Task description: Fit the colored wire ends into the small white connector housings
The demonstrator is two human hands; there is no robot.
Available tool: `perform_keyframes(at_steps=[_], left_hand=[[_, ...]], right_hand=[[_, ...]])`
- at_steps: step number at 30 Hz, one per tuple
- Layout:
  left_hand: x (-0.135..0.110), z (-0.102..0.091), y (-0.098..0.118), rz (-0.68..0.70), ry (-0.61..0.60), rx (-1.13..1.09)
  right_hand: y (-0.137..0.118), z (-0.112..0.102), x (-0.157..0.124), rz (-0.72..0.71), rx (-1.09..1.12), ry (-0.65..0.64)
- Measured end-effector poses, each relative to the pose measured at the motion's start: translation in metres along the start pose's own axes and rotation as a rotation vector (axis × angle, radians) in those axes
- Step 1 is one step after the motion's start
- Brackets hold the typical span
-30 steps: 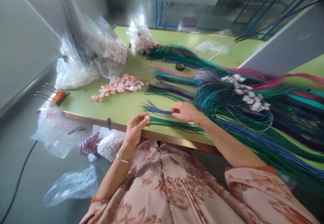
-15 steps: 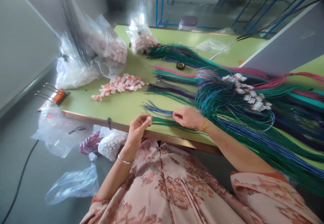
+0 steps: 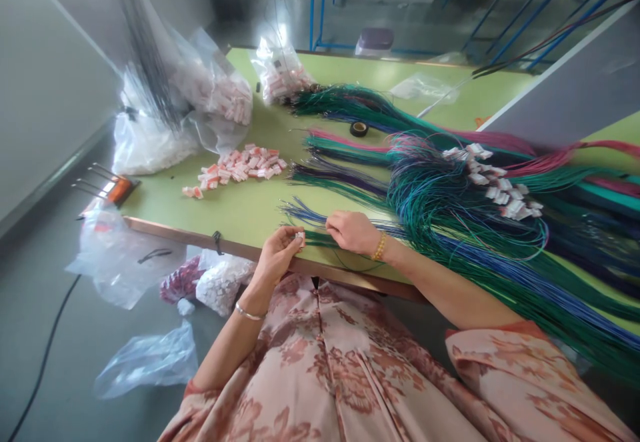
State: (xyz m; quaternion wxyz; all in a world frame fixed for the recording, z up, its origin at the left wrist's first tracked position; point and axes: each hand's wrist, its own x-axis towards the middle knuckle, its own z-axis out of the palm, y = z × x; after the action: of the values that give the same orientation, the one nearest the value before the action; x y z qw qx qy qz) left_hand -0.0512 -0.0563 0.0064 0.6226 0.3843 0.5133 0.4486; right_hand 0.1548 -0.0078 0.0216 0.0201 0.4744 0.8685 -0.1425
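Observation:
My left hand [image 3: 277, 258] pinches a small white plastic connector [image 3: 300, 237] at the near edge of the green table [image 3: 240, 212]. My right hand [image 3: 350, 231] is closed in a pinch on a thin green wire [image 3: 320, 237], its tip brought close to the connector. Both hands lie over the ends of a green wire bundle [image 3: 450, 262] beside a blue wire bundle [image 3: 305, 215]. A heap of loose white and orange connectors [image 3: 240, 169] lies farther out on the table.
Long green, blue, purple and pink wire bundles [image 3: 450, 182] with fitted connectors cover the right side. Plastic bags of connectors [image 3: 215, 95] stand at the back left, a tape roll [image 3: 359, 129] mid-table. More bags [image 3: 145, 362] lie on the floor at left.
My right hand has drawn left toward my left hand with the wire, closing the gap to the connector. My left hand shifted slightly right.

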Motion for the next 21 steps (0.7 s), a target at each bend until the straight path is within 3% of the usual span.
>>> perform_keyframes(at_steps=[8, 11, 14, 21], left_hand=[[-0.003, -0.001, 0.000, 0.027, -0.013, -0.015], [-0.006, -0.002, 0.002, 0.036, -0.015, -0.022], [-0.007, -0.002, 0.003, 0.049, -0.008, -0.030], [-0.005, 0.003, 0.000, 0.099, 0.043, -0.171]], right_hand=[[-0.005, -0.006, 0.006, 0.018, -0.027, 0.030], [-0.002, -0.008, 0.009, 0.081, 0.172, 0.099], [-0.003, -0.008, 0.019, 0.058, 0.401, 0.192], [-0.033, -0.015, 0.061, -0.028, 0.767, 0.311]])
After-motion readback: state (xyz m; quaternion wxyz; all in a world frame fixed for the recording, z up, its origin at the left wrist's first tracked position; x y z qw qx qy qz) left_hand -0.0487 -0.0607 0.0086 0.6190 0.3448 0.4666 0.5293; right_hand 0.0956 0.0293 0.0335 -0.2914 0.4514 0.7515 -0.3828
